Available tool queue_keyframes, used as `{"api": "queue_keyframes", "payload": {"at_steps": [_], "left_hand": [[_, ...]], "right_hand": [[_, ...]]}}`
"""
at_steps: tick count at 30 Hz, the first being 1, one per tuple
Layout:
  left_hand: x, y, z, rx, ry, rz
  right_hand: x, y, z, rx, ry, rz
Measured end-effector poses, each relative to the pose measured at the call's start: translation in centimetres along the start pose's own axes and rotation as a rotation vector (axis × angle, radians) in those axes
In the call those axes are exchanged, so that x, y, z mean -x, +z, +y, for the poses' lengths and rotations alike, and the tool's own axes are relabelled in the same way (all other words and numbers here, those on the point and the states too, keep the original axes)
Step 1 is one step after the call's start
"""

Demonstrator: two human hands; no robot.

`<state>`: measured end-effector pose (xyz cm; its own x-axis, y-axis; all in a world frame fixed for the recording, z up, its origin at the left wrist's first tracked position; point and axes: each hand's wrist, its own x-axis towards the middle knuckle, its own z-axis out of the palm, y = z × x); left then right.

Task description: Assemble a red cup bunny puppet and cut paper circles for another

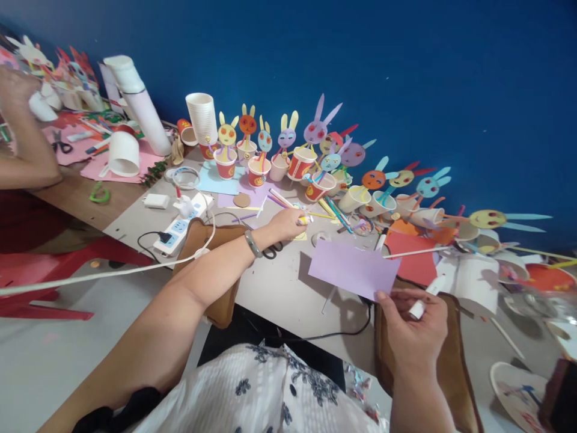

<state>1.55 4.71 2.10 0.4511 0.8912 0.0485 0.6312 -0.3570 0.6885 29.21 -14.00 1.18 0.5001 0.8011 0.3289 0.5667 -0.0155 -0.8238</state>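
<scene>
My left hand reaches over the middle of the table, its fingers closed around a small yellow-and-white thing whose kind I cannot make out. Black scissors handles show beside that wrist, and a yellow paper scrap lies beneath the hand. At the right, my right hand pinches a purple paper sheet by its near corner, above the tabletop. A white marker is tucked in the same hand. Several rabbit-faced paper cups, such as the red one, stand beyond my hands.
A power strip with a white cable crosses the left side. Stacked paper cups and a white flask stand behind. Red paper and loose cups crowd the right. Another person's arm is at far left.
</scene>
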Motion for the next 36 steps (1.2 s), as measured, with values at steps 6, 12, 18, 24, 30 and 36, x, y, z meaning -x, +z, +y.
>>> {"api": "queue_keyframes", "payload": {"at_steps": [6, 12, 18, 24, 30, 36], "left_hand": [[-0.5, 0.6, -0.6, 0.154, 0.072, -0.105], [-0.1, 0.4, -0.4, 0.279, 0.115, -0.206], [0.1, 0.4, -0.4, 0.376, 0.134, -0.348], [0.2, 0.4, -0.4, 0.397, 0.145, -0.497], [0.5, -0.2, 0.0, 0.421, 0.128, -0.535], [0.4, -0.1, -0.2, 0.345, 0.132, -0.559]], "right_hand": [[0.8, 0.5, 0.2, -0.013, -0.001, -0.039], [1.9, 1.2, 0.1, -0.009, 0.019, -0.101], [3.0, 1.9, -0.1, -0.022, 0.018, -0.154], [3.8, 2.3, -0.2, -0.036, 0.016, -0.208], [4.1, 2.4, -0.4, 0.041, 0.003, -0.227], [4.4, 2.7, -0.5, 0.097, -0.044, -0.225]]}}
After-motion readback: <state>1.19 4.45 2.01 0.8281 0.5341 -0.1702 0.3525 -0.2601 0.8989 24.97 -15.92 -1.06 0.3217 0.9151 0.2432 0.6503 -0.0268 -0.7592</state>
